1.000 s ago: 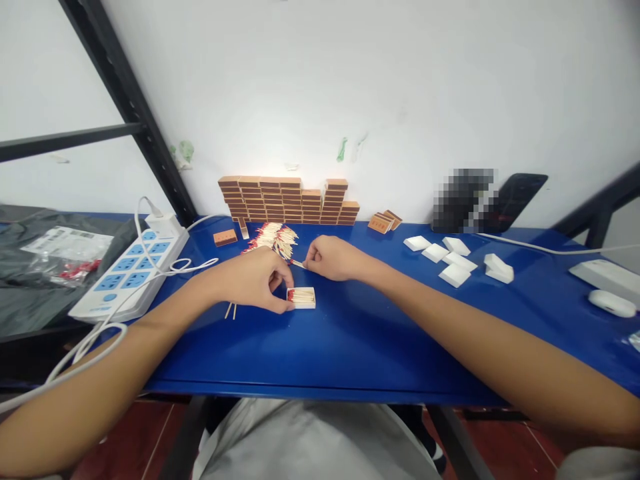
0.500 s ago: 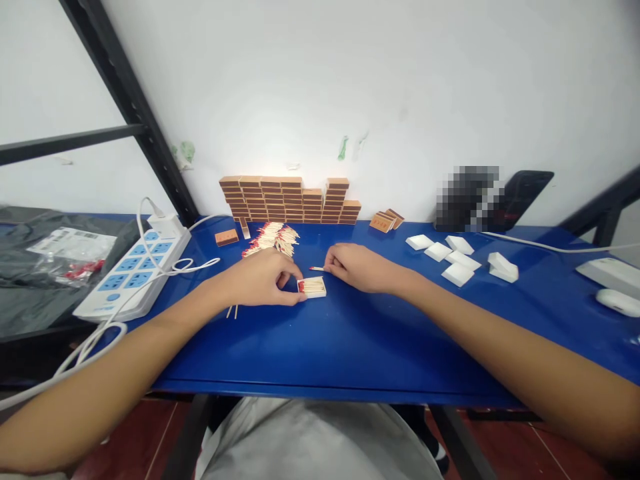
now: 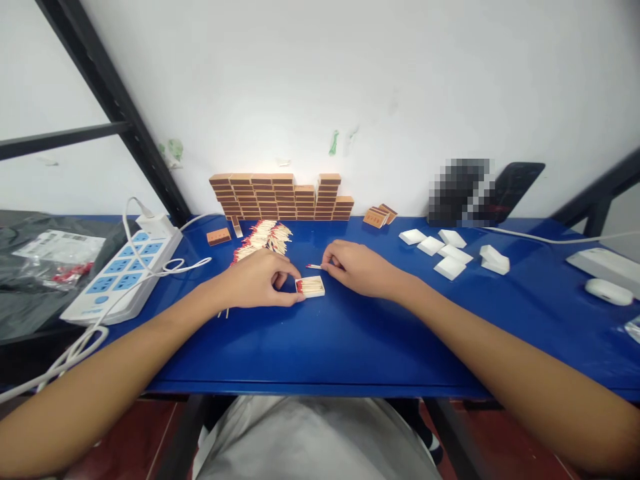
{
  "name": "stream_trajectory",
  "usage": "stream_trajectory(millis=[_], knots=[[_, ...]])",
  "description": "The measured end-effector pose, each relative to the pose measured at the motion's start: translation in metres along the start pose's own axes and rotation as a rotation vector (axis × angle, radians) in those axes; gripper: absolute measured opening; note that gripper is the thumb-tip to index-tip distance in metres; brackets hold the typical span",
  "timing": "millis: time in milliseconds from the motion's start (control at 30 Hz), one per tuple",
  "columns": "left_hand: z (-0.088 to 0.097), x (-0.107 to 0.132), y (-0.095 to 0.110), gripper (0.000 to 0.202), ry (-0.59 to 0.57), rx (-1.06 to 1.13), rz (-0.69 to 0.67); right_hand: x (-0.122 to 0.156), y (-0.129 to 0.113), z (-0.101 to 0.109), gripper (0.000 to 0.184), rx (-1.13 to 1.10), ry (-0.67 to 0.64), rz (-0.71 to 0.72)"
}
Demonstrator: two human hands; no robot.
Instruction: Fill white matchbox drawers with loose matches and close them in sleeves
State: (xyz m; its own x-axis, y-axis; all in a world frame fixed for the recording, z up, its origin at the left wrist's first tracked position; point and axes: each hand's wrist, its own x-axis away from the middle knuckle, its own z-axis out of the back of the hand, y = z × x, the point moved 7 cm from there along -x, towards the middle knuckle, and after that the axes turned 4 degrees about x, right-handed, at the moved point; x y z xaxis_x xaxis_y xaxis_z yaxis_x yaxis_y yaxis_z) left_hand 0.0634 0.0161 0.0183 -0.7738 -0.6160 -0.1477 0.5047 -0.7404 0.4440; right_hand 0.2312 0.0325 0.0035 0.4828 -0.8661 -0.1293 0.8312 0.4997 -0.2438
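Observation:
A small white matchbox tray [image 3: 315, 293] with red-tipped matches in it lies on the blue table. My left hand [image 3: 263, 279] grips the tray's left end between thumb and fingers. Just beyond the tray, my right hand [image 3: 353, 267] pinches a single match [image 3: 314, 267] by its plain end, the red head pointing left. The match is a little above or behind the tray's far edge. Past my left hand spreads a heap of loose matches [image 3: 273, 237], partly covered by that hand.
Stacked matchboxes [image 3: 280, 197] line the wall, with one box [image 3: 219, 237] apart at left. Several matchbox sleeves [image 3: 377, 216] lie right of them. White empty trays [image 3: 450, 268] sit further right, near a phone [image 3: 515, 193]. A power strip [image 3: 125, 273] with white cables stands at left.
The camera view has shifted slightly, so everything sits a little further left. Both hands keep their holds, with the match still beside the tray's far edge.

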Motion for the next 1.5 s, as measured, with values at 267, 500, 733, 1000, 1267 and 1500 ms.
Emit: stream_trajectory(millis=[267, 500, 733, 1000, 1267, 1500], knots=[[0.001, -0.001, 0.000, 0.034, -0.003, 0.004, -0.010, -0.004, 0.000, -0.007, 0.014, -0.044, 0.000, 0.019], [0.001, 0.000, -0.001, 0.035, -0.003, -0.013, 0.006, 0.000, 0.001, -0.002, 0.016, -0.064, -0.024, -0.006], [0.002, -0.001, -0.001, 0.034, 0.005, -0.019, 0.015, 0.012, -0.020, 0.003, 0.016, -0.134, -0.046, 0.126], [0.002, -0.001, 0.000, 0.030, 0.016, -0.010, -0.013, 0.012, -0.030, -0.002, 0.007, -0.084, -0.034, 0.085], [0.003, -0.001, 0.001, 0.033, 0.028, -0.008, -0.011, 0.010, -0.027, -0.004, 0.011, -0.120, 0.037, 0.138], [0.005, 0.001, 0.004, 0.031, 0.056, 0.002, -0.044, 0.009, -0.021, -0.003, 0.011, -0.122, 0.066, 0.080]])
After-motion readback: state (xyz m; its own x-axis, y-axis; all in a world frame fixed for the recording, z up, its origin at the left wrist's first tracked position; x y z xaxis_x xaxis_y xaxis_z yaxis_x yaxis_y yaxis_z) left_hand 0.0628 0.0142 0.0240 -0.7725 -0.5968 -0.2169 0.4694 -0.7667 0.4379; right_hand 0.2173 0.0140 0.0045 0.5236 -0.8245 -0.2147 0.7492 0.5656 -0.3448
